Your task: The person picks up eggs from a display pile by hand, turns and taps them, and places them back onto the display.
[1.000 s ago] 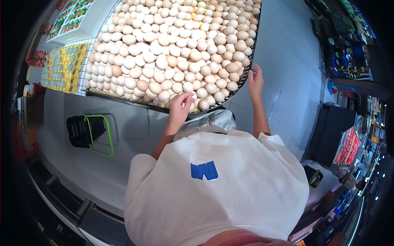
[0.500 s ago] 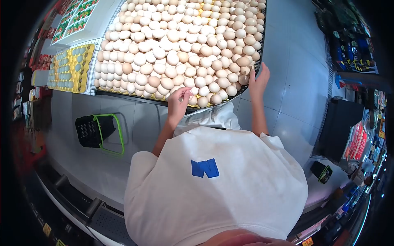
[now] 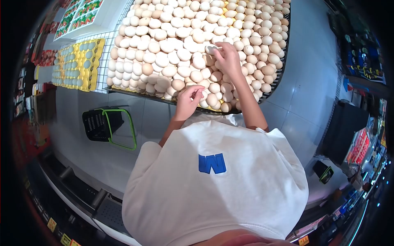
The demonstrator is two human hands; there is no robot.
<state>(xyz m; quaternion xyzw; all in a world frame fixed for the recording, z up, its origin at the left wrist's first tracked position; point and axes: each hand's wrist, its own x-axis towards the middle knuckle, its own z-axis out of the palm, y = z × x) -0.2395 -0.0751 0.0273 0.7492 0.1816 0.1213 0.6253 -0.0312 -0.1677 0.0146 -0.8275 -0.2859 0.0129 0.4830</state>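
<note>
A big heap of loose tan and white eggs (image 3: 176, 45) fills a dark wire-rimmed display bin (image 3: 135, 95) in front of me. My right hand (image 3: 227, 59) reaches over the heap's middle and pinches a pale egg (image 3: 210, 49) at its fingertips. My left hand (image 3: 189, 100) hovers at the bin's near rim with its fingers curled over the front eggs; I cannot make out what it holds. A pale crumpled bag-like thing (image 3: 213, 119) shows just below that hand, against my white shirt.
A black shopping basket with green handles (image 3: 104, 124) stands on the tiled floor at the left. Yellow trays of eggs (image 3: 78, 63) lie left of the bin, with packaged boxes (image 3: 76, 18) beyond them. Stocked shelves (image 3: 361, 53) line the right side.
My right hand left the bin's right rim, swung left over the heap and now pinches an egg. My left hand stayed at the near rim. The view shifted slightly.
</note>
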